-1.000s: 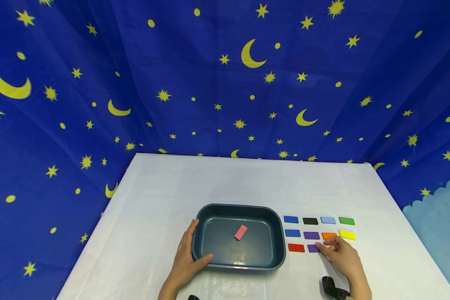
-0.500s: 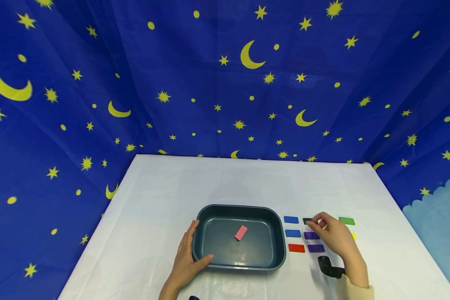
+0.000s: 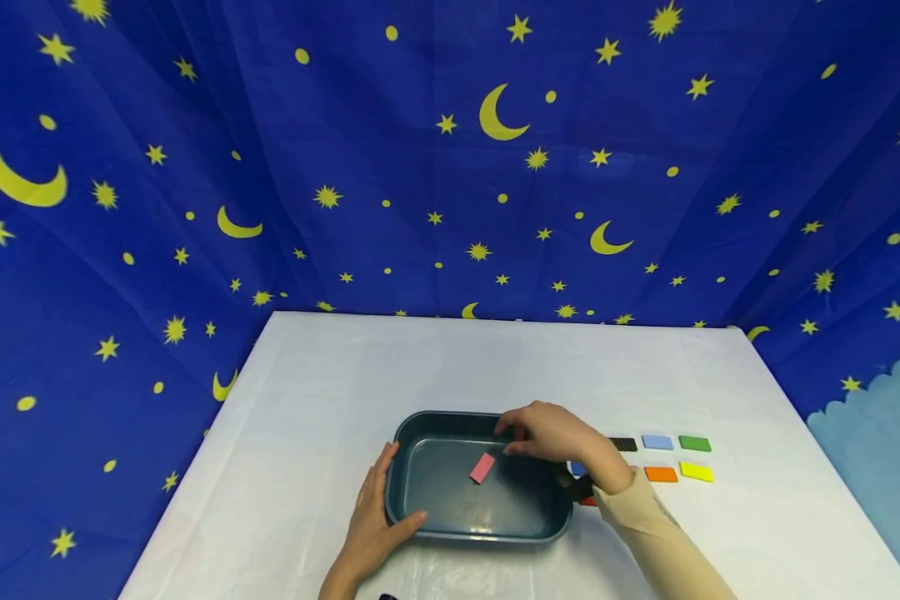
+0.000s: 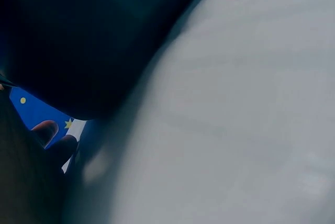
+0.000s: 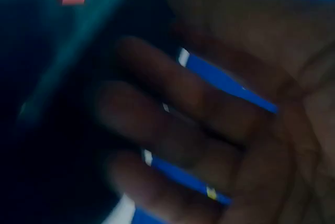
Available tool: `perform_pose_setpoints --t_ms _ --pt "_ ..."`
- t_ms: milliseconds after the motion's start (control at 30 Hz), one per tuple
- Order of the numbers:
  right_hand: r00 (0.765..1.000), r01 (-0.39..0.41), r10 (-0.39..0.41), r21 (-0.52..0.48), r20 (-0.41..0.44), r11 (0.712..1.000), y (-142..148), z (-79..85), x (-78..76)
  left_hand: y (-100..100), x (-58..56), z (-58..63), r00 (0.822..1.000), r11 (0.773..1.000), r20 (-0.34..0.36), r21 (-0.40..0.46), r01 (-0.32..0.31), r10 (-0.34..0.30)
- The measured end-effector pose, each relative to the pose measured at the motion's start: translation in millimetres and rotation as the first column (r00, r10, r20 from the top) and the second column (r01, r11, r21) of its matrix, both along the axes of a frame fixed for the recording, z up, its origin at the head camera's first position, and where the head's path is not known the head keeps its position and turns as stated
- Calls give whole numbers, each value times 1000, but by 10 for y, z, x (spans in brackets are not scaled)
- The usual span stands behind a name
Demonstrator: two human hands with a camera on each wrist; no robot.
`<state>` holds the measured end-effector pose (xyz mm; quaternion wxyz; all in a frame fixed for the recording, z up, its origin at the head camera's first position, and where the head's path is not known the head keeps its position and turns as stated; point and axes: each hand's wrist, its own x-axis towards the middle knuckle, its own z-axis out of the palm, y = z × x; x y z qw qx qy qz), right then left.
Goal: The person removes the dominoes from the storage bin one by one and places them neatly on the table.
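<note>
A dark blue-green rectangular basin (image 3: 450, 533) stands on the white table with one pink tile (image 3: 482, 468) lying tilted on its floor. My left hand (image 3: 371, 521) rests at the basin's left front corner, its fingers along the outer left wall and its thumb over the front rim. Over the far right part of the basin reaches my right hand (image 3: 551, 432), thumb and forefinger apart. In the right wrist view, its fingers (image 5: 178, 88) are spread and nothing shows between them; the pink tile's end appears at the top left.
Right of the basin lie tiles in rows: black (image 3: 625, 444), light blue (image 3: 657, 442), green (image 3: 695, 444), orange (image 3: 661, 474) and yellow (image 3: 697, 472). The right forearm's sleeve (image 3: 637, 508) and wrist camera (image 3: 581, 487) cover others; a red tile (image 3: 588, 502) peeks out.
My right hand has moved from the orange and purple tiles, past the black tile, leftward to above the basin. The left hand, basin and pink tile stay put.
</note>
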<state>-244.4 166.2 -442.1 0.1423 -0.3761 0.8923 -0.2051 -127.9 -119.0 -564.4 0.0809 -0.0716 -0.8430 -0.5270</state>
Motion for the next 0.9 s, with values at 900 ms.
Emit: perform_pose_setpoints --t_ms 900 --pt "997 -76 77 135 -6 988 -367 -475 18 5 3 -10 1000 1000 -2 -12 -9 9"
